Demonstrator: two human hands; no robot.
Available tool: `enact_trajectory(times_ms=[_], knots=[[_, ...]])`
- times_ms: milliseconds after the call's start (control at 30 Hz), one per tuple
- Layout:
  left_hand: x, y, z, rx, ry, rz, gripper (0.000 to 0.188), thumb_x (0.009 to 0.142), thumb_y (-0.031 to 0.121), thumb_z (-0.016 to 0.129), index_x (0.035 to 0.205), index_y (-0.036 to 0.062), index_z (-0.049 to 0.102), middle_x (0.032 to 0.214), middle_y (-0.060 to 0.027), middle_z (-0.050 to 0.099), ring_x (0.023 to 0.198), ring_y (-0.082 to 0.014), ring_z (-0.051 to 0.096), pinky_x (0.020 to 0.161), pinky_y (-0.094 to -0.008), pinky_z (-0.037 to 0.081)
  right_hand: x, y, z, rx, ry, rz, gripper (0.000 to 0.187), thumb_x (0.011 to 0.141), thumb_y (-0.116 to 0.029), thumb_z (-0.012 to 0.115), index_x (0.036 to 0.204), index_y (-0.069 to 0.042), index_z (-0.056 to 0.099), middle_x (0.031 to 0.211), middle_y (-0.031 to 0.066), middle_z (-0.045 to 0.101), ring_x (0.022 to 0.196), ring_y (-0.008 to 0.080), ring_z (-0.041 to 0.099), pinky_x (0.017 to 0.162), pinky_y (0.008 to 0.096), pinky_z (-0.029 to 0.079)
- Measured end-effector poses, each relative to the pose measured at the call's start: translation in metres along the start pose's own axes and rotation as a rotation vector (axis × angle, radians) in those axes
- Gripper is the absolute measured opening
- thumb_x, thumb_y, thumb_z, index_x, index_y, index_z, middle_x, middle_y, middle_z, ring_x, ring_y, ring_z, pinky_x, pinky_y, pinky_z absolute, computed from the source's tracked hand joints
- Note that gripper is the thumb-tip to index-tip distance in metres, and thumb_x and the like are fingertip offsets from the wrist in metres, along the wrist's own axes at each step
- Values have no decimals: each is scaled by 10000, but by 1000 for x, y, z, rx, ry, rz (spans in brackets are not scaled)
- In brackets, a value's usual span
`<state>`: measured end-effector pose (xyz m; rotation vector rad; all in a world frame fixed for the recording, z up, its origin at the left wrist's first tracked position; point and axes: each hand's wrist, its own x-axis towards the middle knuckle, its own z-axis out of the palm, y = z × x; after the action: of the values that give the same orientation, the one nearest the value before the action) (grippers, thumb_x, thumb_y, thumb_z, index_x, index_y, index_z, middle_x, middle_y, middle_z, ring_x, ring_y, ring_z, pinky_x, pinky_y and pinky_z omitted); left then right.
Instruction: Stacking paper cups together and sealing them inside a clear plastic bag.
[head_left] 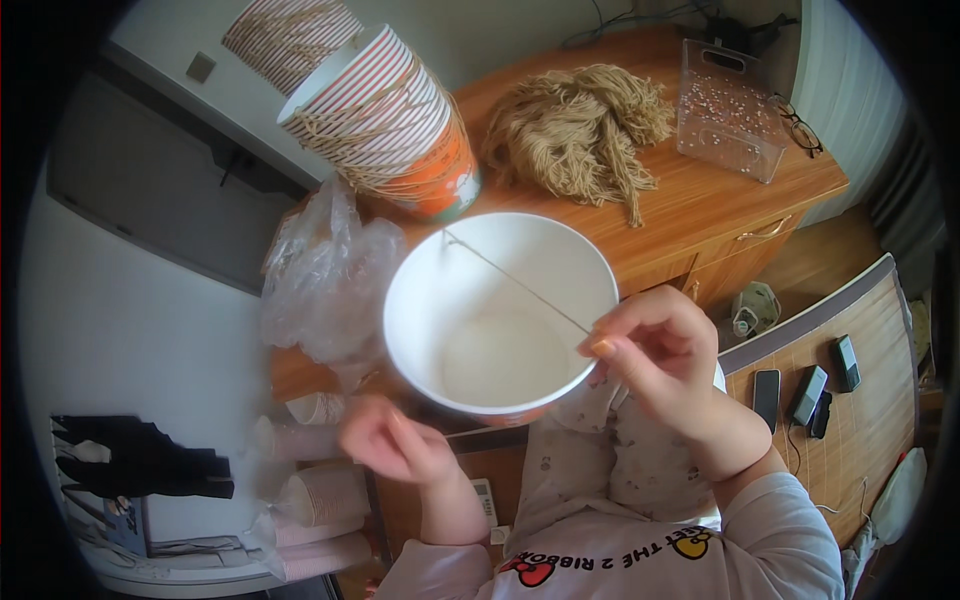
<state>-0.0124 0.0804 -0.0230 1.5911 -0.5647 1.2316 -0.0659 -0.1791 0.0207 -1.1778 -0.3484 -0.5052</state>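
Note:
In front of me a white paper bucket (505, 365) leans toward me, its round mouth showing the bare inside. A thin tan string (520, 283) comes through the wall near its far left rim and runs taut across the opening. Its other end is pinched between the thumb and fingers of my right hand (655, 360), at the right rim. Beside the lower left rim, my left hand (397, 440) is a little blurred, apart from the bucket, its fingers curled in with nothing seen in them.
Nested paper buckets (390, 125) with string handles stand on the wooden desk (640, 235). Next to them lie a tan string bundle (580, 130), a clear plastic box (730, 115), eyeglasses (798, 128) and a crumpled plastic bag (335, 280). Phones (766, 400) rest on a surface at right.

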Motion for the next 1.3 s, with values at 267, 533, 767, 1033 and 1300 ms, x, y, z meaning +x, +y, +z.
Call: enact_trajectory(times_ms=[267, 533, 767, 1033, 1300], knots=[[-22, 80, 34, -688, -1040, -684, 261, 912, 98, 519, 1095, 3, 679, 623, 11, 527, 551, -101, 491, 521, -251, 392, -2, -5, -2, -401, -137, -252, 189, 831, 29, 711, 997, -5, 627, 906, 108, 709, 788, 208, 713, 661, 288, 556], [-71, 75, 69, -1416, -1009, -1512, 519, 993, 518, 464, 1251, 70, 509, 729, 13, 496, 599, -55, 382, 555, -215, 316, -2, -2, 8, -584, -83, -360, 304, 762, 120, 726, 994, -23, 593, 965, 135, 715, 800, 213, 704, 652, 283, 543], [-69, 86, 73, -2041, -292, -1797, 368, 996, 550, 441, 1124, 226, 559, 668, 108, 365, 588, -34, 339, 562, -218, 262, 1, -2, 5, -615, -121, -348, 340, 753, 108, 746, 1030, -24, 600, 985, 124, 715, 827, 218, 708, 665, 288, 549], [-48, 76, 52, -1807, 28, -1708, 340, 1051, 452, 361, 1033, 224, 612, 640, 87, 345, 586, -61, 294, 561, -238, 248, 4, 1, 3, -610, -73, -359, 287, 782, 65, 723, 1030, -39, 622, 981, 102, 705, 804, 243, 700, 662, 315, 546], [-46, 52, 23, -1402, 54, -1312, 387, 1069, 418, 323, 796, 161, 420, 639, 59, 325, 580, -86, 303, 536, -240, 267, 5, 8, 9, -566, -72, -348, 310, 763, 75, 733, 1030, -36, 620, 976, 104, 698, 813, 245, 697, 671, 314, 547]])
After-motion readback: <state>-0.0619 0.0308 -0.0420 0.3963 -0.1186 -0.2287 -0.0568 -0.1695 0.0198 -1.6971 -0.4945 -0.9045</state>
